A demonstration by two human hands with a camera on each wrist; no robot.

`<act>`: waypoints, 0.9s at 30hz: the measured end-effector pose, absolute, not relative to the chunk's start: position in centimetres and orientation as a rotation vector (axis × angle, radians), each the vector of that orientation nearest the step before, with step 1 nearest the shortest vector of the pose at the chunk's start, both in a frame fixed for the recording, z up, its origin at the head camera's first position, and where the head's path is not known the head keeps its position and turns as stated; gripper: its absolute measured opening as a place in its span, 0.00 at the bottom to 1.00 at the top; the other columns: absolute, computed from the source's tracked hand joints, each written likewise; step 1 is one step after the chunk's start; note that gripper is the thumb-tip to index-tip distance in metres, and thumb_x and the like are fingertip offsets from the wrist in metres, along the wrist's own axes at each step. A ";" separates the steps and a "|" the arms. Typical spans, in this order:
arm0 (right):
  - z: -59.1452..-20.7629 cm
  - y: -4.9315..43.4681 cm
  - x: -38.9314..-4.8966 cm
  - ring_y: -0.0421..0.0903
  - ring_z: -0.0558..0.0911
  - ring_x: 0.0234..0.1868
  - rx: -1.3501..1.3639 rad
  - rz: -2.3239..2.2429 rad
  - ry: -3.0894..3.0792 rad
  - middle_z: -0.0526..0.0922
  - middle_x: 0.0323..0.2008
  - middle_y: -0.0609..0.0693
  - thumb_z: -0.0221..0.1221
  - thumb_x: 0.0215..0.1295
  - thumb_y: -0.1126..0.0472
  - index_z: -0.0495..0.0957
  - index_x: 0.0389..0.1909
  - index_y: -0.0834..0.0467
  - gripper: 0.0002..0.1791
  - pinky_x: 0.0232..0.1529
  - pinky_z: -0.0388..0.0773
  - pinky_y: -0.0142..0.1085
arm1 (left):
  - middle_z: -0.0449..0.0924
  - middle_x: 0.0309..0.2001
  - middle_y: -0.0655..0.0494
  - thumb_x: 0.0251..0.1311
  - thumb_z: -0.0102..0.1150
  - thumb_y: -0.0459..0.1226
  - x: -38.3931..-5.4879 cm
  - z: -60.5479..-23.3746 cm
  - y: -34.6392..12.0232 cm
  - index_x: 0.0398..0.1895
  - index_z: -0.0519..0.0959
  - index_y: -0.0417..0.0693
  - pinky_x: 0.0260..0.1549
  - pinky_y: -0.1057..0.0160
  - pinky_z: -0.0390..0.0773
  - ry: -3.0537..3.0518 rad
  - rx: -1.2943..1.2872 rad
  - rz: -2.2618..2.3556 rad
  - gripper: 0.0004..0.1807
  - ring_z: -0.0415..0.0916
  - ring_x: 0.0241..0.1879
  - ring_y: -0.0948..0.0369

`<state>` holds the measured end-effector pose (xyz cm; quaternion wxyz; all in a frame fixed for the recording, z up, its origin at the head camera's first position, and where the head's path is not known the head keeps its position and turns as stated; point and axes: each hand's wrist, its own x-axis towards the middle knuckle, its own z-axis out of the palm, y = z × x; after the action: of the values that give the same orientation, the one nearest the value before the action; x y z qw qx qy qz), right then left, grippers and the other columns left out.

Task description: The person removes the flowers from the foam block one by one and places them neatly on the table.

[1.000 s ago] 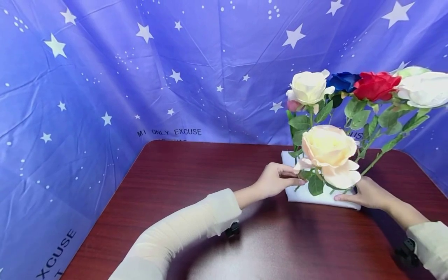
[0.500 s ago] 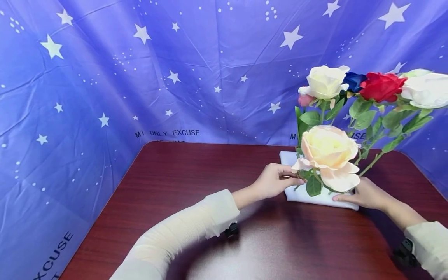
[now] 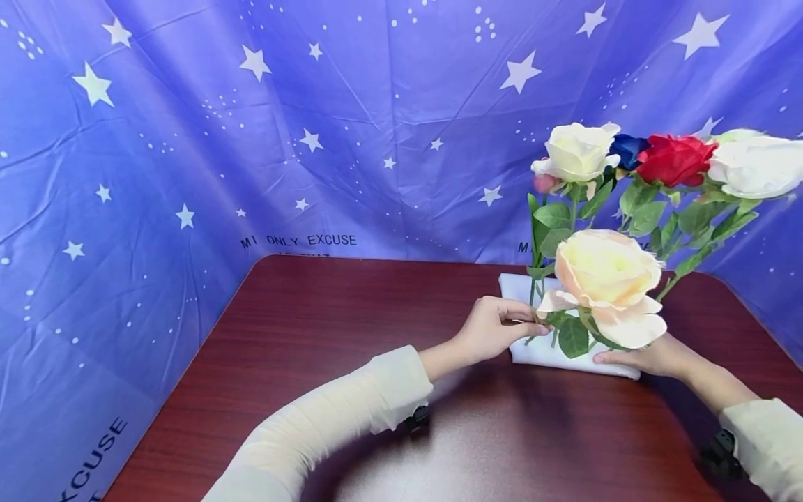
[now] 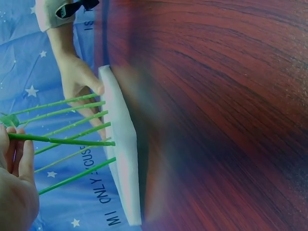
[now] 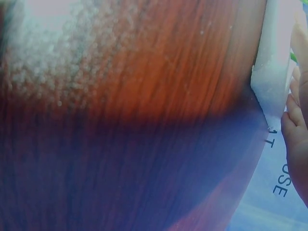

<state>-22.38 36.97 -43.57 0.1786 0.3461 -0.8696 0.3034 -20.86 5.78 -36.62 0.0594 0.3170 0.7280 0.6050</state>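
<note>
My left hand (image 3: 498,326) pinches the green stem (image 4: 62,139) of a peach rose (image 3: 608,279) between thumb and fingers. In the left wrist view that stem slants to a white foam block (image 4: 122,144), its lower end at the block's top. Several other stems stand in the block. My right hand (image 3: 665,362) rests on the block's right end, thumb at the front and fingers lying along the top; the peach bloom partly covers it in the head view. Behind stand a cream rose (image 3: 578,153), a blue rose (image 3: 627,150), a red rose (image 3: 676,160) and a white rose (image 3: 755,166).
The block lies on a dark red wooden table (image 3: 376,314) near its back right. A blue curtain with white stars (image 3: 351,139) hangs behind and to the left. A small pink bloom (image 3: 546,183) shows beside the cream rose.
The peach bloom has tipped a little to the right. The cream rose behind it has shifted right overall and the blue rose is more covered. Both hands have stayed nearly in place.
</note>
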 end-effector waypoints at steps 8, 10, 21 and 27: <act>-43.5 36.9 -21.9 0.13 0.64 0.53 0.926 0.856 -2.497 0.65 0.53 0.14 0.79 0.24 0.66 0.68 0.57 0.36 0.52 0.53 0.55 0.07 | 0.88 0.34 0.43 0.51 0.69 0.30 -20.6 -36.7 5.9 0.35 0.86 0.35 0.27 0.79 0.77 2.224 0.954 1.867 0.08 0.74 0.27 0.81; -43.5 36.9 -21.9 0.13 0.64 0.54 0.924 0.852 -2.488 0.65 0.53 0.14 0.80 0.23 0.66 0.68 0.57 0.36 0.53 0.53 0.55 0.06 | 0.88 0.33 0.43 0.51 0.69 0.30 -20.6 -36.6 6.0 0.34 0.86 0.35 0.27 0.79 0.78 2.243 0.949 1.876 0.08 0.74 0.27 0.82; -43.6 37.1 -22.1 0.18 0.67 0.40 0.896 0.627 -2.540 0.79 0.42 0.35 0.81 0.22 0.58 0.76 0.45 0.61 0.40 0.39 0.62 0.12 | 0.87 0.33 0.42 0.48 0.72 0.31 -20.5 -36.9 5.8 0.36 0.86 0.36 0.29 0.79 0.79 2.275 0.861 1.966 0.11 0.87 0.36 0.60; -43.2 37.2 -21.9 0.26 0.66 0.29 0.883 0.463 -2.612 0.80 0.25 0.42 0.79 0.28 0.52 0.82 0.34 0.57 0.28 0.28 0.58 0.18 | 0.87 0.36 0.38 0.52 0.67 0.27 -20.5 -36.7 5.5 0.37 0.84 0.30 0.32 0.82 0.78 2.334 0.968 1.936 0.09 0.86 0.40 0.51</act>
<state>-21.88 37.17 -43.21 0.1719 0.3111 -0.9203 0.1632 -20.47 5.48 -36.71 -0.0209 0.3040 0.7330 0.6081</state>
